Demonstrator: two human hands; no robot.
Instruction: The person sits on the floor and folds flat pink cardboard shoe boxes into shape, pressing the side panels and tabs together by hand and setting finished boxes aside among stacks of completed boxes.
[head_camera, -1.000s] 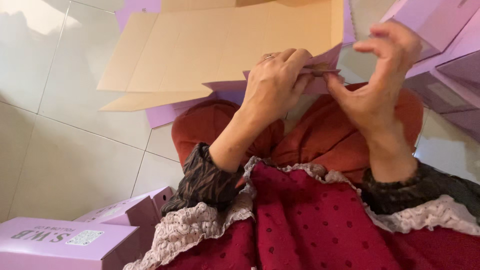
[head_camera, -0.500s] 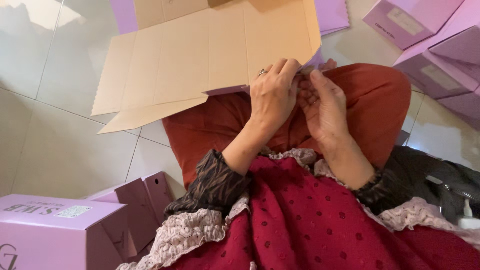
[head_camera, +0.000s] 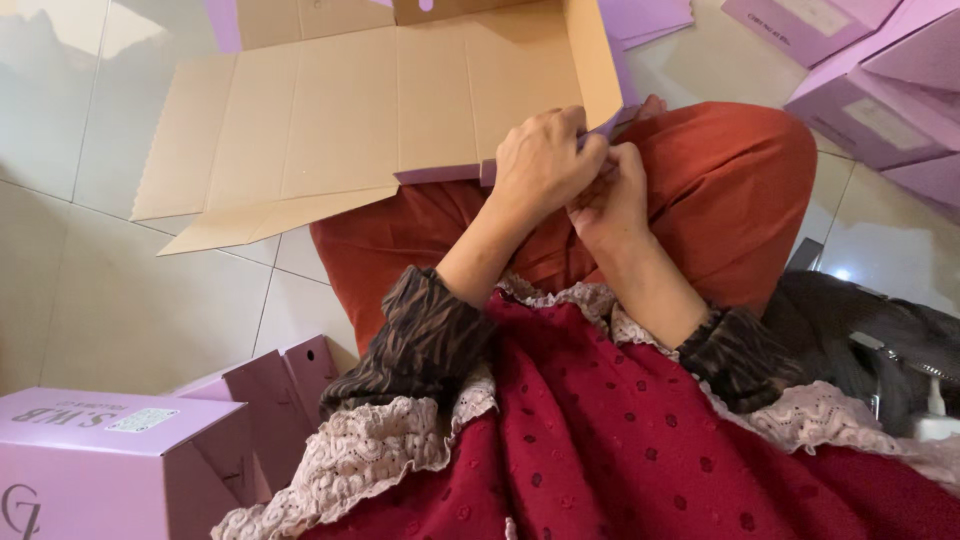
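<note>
Hands dropped lower onto the lap since before. Left hand (head_camera: 545, 160) & right hand (head_camera: 610, 200) both pinch the flat carton (head_camera: 380, 120)'s purple edge; flap could crease/tear if it's forced right at the grip.

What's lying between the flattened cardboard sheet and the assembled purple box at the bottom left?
In the head view, bare pale floor tile separates the cardboard sheet from the purple box; nothing else lies there.

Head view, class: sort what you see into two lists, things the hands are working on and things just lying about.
In hand:
left hand
right hand
unfolded cardboard box blank

Lying about:
assembled lilac box
lilac boxes
black bag
</note>
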